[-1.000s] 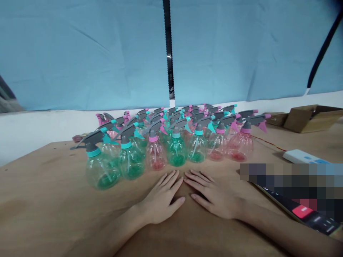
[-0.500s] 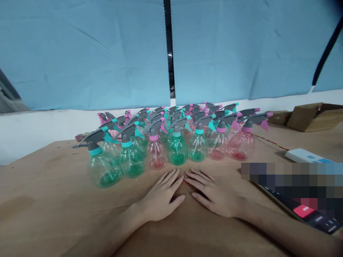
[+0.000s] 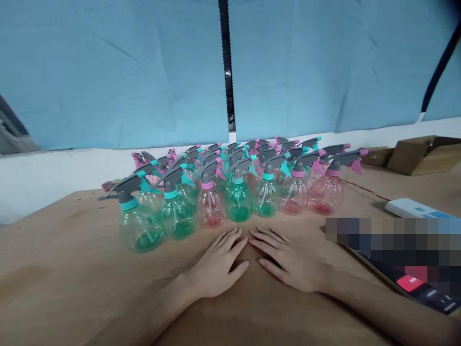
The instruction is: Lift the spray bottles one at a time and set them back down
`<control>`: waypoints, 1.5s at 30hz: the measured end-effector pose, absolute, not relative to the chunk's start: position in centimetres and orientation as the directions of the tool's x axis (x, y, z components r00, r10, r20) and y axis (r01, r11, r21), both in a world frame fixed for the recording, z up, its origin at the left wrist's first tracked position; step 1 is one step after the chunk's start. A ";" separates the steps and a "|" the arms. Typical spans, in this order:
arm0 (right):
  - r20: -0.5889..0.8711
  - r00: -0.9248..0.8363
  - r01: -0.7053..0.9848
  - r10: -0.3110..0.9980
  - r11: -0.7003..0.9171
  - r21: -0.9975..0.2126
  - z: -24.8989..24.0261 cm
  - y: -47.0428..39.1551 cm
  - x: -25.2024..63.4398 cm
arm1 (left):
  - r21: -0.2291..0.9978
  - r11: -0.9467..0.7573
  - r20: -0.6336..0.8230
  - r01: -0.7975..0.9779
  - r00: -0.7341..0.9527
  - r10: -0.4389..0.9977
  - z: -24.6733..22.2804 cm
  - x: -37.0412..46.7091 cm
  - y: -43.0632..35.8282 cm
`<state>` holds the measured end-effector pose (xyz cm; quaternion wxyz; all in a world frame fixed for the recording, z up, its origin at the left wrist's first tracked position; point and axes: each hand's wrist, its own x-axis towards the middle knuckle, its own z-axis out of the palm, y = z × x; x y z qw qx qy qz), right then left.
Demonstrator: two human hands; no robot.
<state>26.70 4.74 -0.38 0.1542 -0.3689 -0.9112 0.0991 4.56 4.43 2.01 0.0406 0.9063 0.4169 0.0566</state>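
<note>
Backdrop: blue cloth (image 3: 144, 72) hangs behind the wooden table (image 3: 65, 250).
Middle green bottle (image 3: 239, 202): upright, its long axis vertical, just ahead of the gap between left hand (image 3: 218, 266) and right hand (image 3: 297, 264); the left looks slightly nearer.
Pink-collared bottle (image 3: 211, 206): just left of it, beyond the left fingertips.
Pale green bottle (image 3: 265, 204): just right of it, beyond the right fingertips.
Left palm: down on the wood, fingers a little spread, gripping nothing.
Right palm: likewise, angled inward, fingertips near the left's.
Row ends: clear-green bottle (image 3: 142, 228) on the left hand's side, pale pink bottle (image 3: 326, 192) on the right's.
Farther right: phone-like device (image 3: 410, 283), partly pixelated; cardboard box (image 3: 428, 158) beyond.
</note>
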 end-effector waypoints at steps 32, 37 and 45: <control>0.284 -0.641 0.635 0.713 0.701 -0.325 0.4 4.1 26.1 | 0.030 -0.643 0.667 0.766 0.463 0.583 16.8 8.7 10.9; 0.284 -0.634 0.641 0.719 0.695 -0.326 0.7 4.0 25.9 | -0.118 -0.560 0.346 0.820 0.563 0.751 21.7 11.8 22.1; 0.281 -0.616 0.630 0.736 0.675 -0.385 0.6 4.3 25.9 | -0.180 -0.568 0.008 0.803 0.578 0.816 21.2 13.6 30.1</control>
